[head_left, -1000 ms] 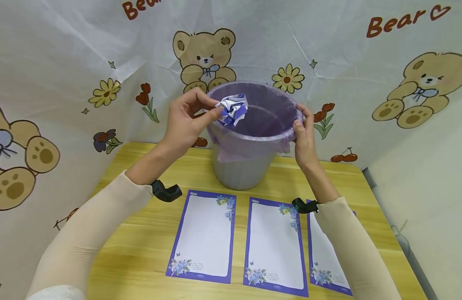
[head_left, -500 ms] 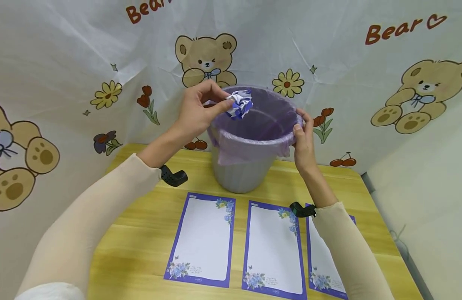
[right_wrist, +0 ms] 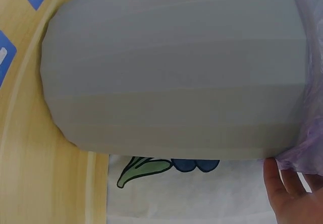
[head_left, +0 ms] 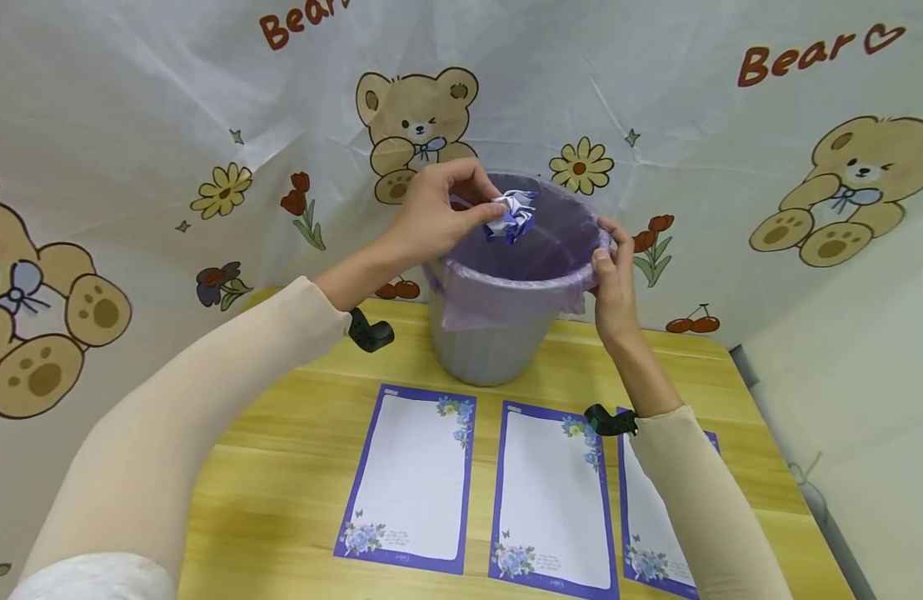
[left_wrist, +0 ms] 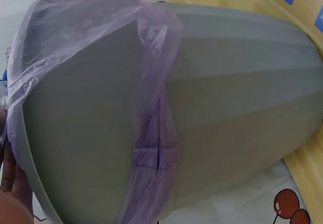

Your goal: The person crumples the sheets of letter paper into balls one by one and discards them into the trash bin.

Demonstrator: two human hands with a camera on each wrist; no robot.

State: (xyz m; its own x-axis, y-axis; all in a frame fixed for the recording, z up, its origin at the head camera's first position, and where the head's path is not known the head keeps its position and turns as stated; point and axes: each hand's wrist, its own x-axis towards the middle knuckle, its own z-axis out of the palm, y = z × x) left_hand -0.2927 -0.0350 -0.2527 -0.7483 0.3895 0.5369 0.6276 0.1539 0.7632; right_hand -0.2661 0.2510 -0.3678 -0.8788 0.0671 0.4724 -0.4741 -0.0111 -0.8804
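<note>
Pinching a crumpled ball [head_left: 512,218] of white and purple paper, the left hand [head_left: 441,212] holds it above the mouth of a grey bin [head_left: 484,360]. The thumb and fingers close narrowly on the ball's left side, and the rest of it juts out toward the middle of the opening. The right hand [head_left: 616,279] grips the bin's rim on the right, thumb and fingers curled over the edge of a thin purple liner [head_left: 476,310]. The liner covers the inside and hangs in loose folds down the outer wall.

The bin stands upright near the back of a wooden surface [head_left: 281,446]. In front of it lie three sheets side by side, apart from one another: a left sheet [head_left: 412,475], a middle sheet [head_left: 555,500] and a right sheet [head_left: 652,521], partly hidden by the right sleeve [head_left: 712,500]. Each has a purple border, a white centre and blue flowers. The left sleeve [head_left: 192,417] is cream too. Behind the bin hangs a white cloth [head_left: 521,75] printed with bears, flowers and cherries.
</note>
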